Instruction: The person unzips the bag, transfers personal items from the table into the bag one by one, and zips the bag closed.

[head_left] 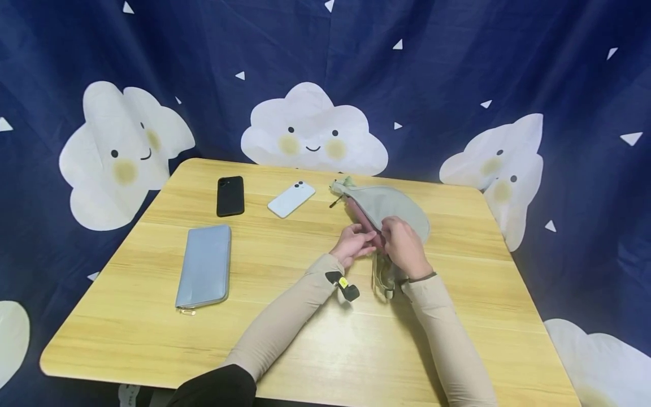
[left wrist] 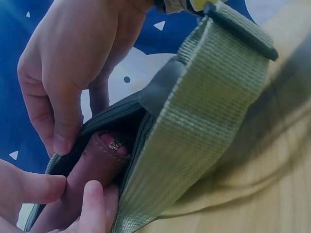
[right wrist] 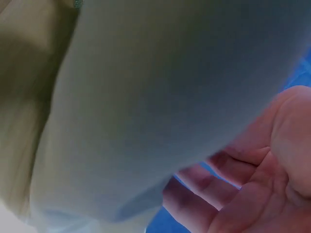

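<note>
A grey-green sling bag lies on the table, its zipped mouth open toward the left hand. Inside that mouth sits a long maroon leather case with a stitched edge and a bit of gold metal at its end. My left hand holds the case between thumb and fingers. On the other side of the mouth, my right hand pinches the bag's edge, thumb at the zip in the left wrist view. The woven strap hangs at the near end. In the right wrist view, bag fabric hides the right fingertips.
Left of the bag lie a white phone and a black phone, both back side up. A light blue zip wallet rests nearer on the left. Behind the wooden table hangs a dark blue cloud-print curtain.
</note>
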`<state>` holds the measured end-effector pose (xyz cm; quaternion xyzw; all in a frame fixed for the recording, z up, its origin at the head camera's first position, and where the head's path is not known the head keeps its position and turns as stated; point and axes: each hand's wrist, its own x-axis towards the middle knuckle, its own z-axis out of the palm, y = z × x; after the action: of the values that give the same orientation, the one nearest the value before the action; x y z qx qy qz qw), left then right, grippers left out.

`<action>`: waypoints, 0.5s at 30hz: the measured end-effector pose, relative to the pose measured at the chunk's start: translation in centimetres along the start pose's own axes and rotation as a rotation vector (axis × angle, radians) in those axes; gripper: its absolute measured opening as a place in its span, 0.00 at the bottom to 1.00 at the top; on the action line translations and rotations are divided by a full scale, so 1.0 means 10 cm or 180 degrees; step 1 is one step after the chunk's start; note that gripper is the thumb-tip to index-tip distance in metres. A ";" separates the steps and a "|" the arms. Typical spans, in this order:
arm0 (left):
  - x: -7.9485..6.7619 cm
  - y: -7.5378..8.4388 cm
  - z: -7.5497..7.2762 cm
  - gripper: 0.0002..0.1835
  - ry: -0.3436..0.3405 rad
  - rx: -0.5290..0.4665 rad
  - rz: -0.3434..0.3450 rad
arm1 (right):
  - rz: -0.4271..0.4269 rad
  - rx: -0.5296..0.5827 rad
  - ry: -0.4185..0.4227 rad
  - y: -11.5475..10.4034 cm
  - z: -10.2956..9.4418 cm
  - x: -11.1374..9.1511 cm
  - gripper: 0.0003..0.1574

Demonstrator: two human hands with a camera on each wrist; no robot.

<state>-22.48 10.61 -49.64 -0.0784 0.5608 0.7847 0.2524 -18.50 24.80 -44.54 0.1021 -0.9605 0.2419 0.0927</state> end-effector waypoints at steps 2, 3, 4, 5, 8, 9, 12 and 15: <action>0.01 0.00 0.00 0.38 -0.0004 0.0026 0.0008 | -0.0037 0.0029 0.0013 0.00 0.01 0.01 0.14; 0.01 0.00 0.00 0.37 -0.0009 0.0034 0.0009 | -0.0052 0.0035 0.0017 0.01 0.01 0.01 0.14; 0.02 -0.01 0.00 0.36 -0.0012 0.0039 0.0015 | -0.0073 0.0044 0.0029 0.01 0.01 0.01 0.13; 0.02 -0.01 0.00 0.36 -0.0020 0.0039 0.0018 | -0.0098 0.0055 0.0048 0.01 0.01 0.01 0.14; 0.04 -0.01 0.00 0.34 -0.0032 0.0042 0.0029 | -0.0148 0.0097 0.0068 0.02 0.02 0.01 0.14; 0.04 -0.01 0.00 0.34 -0.0028 0.0048 0.0034 | -0.0166 0.0116 0.0078 0.03 0.02 0.02 0.15; 0.03 0.00 0.01 0.33 -0.0003 0.0127 0.0041 | -0.0217 0.0206 0.0047 0.03 0.02 0.02 0.15; 0.03 0.01 0.03 0.30 0.0018 0.0220 0.0071 | -0.0256 0.0298 -0.0008 0.02 0.00 0.03 0.11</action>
<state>-22.77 10.94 -49.53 -0.0656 0.5890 0.7674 0.2447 -18.82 24.94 -44.57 0.1452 -0.9433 0.2825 0.0962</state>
